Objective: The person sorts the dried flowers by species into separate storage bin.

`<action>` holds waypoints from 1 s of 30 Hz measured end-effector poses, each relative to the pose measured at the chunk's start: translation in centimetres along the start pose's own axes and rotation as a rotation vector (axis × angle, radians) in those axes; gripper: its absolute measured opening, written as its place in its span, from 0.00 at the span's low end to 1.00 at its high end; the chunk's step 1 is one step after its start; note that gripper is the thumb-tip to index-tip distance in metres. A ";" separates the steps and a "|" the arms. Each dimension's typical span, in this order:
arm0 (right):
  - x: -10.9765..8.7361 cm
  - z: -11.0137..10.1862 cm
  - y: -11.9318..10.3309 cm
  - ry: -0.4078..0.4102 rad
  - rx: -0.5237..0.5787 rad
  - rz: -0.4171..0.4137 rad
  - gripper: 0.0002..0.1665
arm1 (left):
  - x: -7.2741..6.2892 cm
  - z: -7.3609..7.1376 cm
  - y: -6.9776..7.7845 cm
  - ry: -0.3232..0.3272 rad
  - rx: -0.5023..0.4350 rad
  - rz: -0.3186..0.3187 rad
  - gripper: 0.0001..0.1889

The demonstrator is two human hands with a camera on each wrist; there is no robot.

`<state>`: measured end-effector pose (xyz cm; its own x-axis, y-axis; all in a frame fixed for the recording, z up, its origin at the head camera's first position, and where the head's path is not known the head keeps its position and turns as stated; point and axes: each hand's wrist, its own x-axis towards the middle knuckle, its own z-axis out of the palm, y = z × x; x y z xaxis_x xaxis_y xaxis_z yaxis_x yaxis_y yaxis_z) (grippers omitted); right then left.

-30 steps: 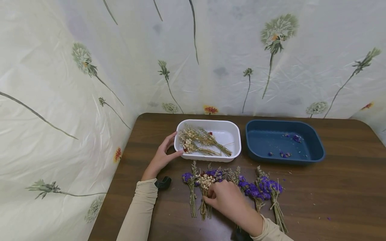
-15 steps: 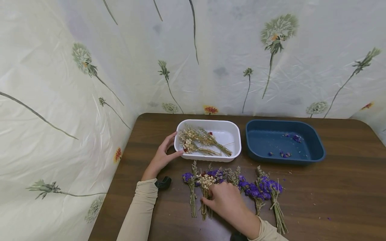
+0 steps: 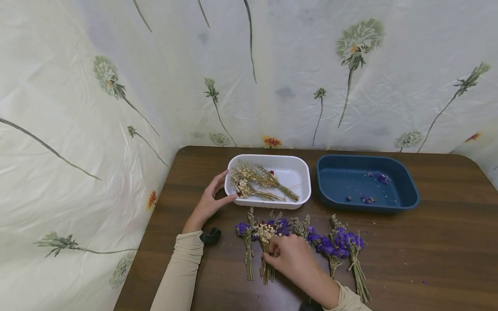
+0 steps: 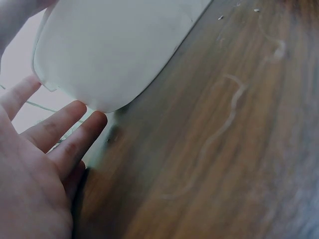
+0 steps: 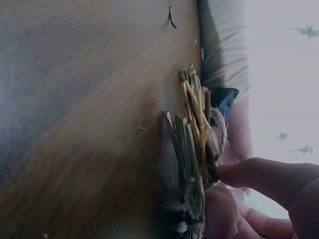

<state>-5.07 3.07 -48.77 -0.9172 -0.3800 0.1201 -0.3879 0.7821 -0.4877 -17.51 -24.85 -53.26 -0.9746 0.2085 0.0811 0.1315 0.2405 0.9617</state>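
Observation:
At the left end of a white tray (image 3: pixel 297 168) my left hand (image 3: pixel 206 203) rests with fingers spread, thumb on the near corner and fingertips on the left side. In the left wrist view the fingertips (image 4: pixel 79 112) touch the tray's outer wall. Dried bunches with cream flowers (image 3: pixel 247 172) lie in the tray. My right hand (image 3: pixel 293 257) pinches the tied stems of a small cream dried-flower bunch (image 3: pixel 266 233) in the row before the tray. Its twine and cut stems (image 5: pixel 199 114) show between thumb and finger in the right wrist view. The hand hides part of the neighbouring bunches.
A blue tray (image 3: pixel 334 172) with loose purple petals stands right of the white one. Tied bunches with purple flowers (image 3: pixel 340 242) lie right of my right hand, and another purple bunch (image 3: pixel 247 246) lies left. Small crumbs dot the brown table (image 3: pixel 428 242). A patterned curtain (image 3: pixel 292 108) hangs behind.
My right hand shifts slightly left, then back right, with the cream bunch moving a little under its fingers. My left hand and both trays stay where they were.

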 end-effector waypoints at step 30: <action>0.7 -1.6 1.9 -0.202 0.327 0.110 0.08 | 0.0 0.1 0.0 -0.002 -0.020 -0.016 0.43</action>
<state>-6.60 5.10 -48.21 -0.9025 -0.4176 -0.1051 -0.2088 0.6378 -0.7414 -17.49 -24.80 -53.29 -0.9762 0.2069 0.0649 0.1121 0.2253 0.9678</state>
